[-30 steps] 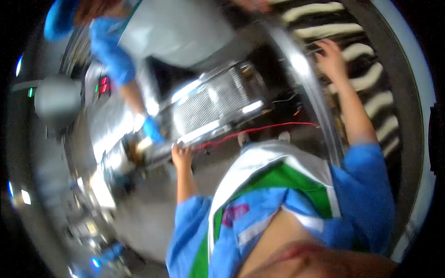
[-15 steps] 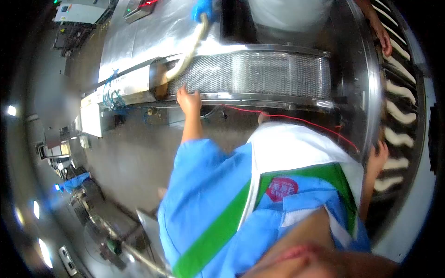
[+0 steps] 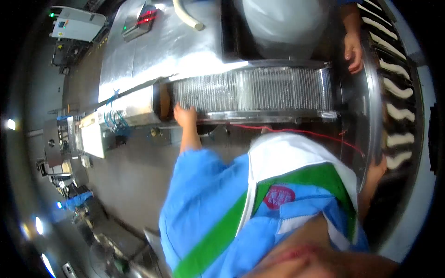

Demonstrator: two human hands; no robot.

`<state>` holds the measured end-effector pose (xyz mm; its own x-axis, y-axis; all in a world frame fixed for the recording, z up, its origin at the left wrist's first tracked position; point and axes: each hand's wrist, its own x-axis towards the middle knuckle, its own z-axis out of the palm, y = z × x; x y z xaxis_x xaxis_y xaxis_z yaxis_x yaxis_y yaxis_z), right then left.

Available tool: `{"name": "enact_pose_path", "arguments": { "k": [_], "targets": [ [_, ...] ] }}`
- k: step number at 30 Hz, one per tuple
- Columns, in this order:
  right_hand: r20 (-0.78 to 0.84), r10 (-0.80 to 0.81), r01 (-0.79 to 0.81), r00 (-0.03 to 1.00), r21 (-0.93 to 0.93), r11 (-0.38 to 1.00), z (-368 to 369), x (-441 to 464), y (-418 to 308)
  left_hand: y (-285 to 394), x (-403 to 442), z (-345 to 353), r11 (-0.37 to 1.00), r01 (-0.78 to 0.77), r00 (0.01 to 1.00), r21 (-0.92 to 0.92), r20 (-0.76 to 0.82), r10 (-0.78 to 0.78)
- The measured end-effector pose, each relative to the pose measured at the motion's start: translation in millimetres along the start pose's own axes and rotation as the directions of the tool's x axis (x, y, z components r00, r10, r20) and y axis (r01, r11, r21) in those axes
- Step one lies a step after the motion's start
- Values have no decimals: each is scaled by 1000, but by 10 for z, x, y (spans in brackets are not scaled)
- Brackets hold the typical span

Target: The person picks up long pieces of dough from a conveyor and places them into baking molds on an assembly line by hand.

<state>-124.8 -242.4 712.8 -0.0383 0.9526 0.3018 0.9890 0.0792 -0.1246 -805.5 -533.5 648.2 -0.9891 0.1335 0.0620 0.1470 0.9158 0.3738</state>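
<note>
At the near rail of a metal mesh conveyor [image 3: 282, 88], my left hand [image 3: 186, 116] rests with thumb and fingers apart, close to the conveyor's left end. My right hand [image 3: 376, 170] is beyond the curved metal rim [image 3: 373, 92] at the right, its fingers apart beside the lowest pale dough-like strip [image 3: 398, 160]; its fingertips are blurred. Several more wavy pale strips lie in a column above it on a dark surface. No object shows in either hand.
A co-worker's bare hand [image 3: 353, 52] hangs near the rim at upper right. On the metal table [image 3: 162, 51] are a pale rope-like piece [image 3: 187, 16] and a device with red digits [image 3: 141, 23]. A red cord [image 3: 301, 132] runs below the conveyor.
The co-worker's gloved hand has left the rope-like piece, which now lies on the table away from the conveyor. The co-worker's bare hand has moved left off the strips. My right hand has moved lower.
</note>
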Motion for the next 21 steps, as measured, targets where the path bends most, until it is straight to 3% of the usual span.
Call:
{"name": "enact_pose_path", "arguments": {
  "k": [2, 4, 5, 10, 12, 14, 15, 18, 21],
  "targets": [
    [6, 48, -48, 999, 18, 999, -22, 58, -78, 18, 41, 17, 1000, -30, 999, -7, -13, 29],
    [-15, -50, 51, 999, 19, 999, -15, 109, 5, -11, -8, 2, 1000, -15, 1000, 16, 9, 14],
    [8, 29, -29, 1000, 37, 999, -48, 130, -45, -12, -47, -4, 1000, -13, 1000, 15, 3, 13],
    [-20, -34, 36, 999, 124, 992, 77, 165, 13, 14, -259, 8, 998, -65, 997, 11, -39, 66],
    [124, 34, -51, 992, 135, 990, -53, 159, -265, -44, -294, 110, 997, -76, 995, -15, -68, 75],
    [144, 79, -101, 986, 152, 983, -80, 156, -398, -73, -337, 126, 984, -139, 989, -114, -67, 132],
    [112, 49, -65, 992, 140, 988, -13, 136, -330, -104, -367, 193, 978, -190, 969, -89, -174, 172],
    [60, -26, 17, 998, 140, 990, 84, 167, -209, -58, -389, 133, 959, -282, 925, -1, -264, 272],
    [41, -97, 89, 994, 163, 983, 283, 232, 75, 64, -398, -76, 963, -240, 930, 121, -255, 264]
  ]
}}
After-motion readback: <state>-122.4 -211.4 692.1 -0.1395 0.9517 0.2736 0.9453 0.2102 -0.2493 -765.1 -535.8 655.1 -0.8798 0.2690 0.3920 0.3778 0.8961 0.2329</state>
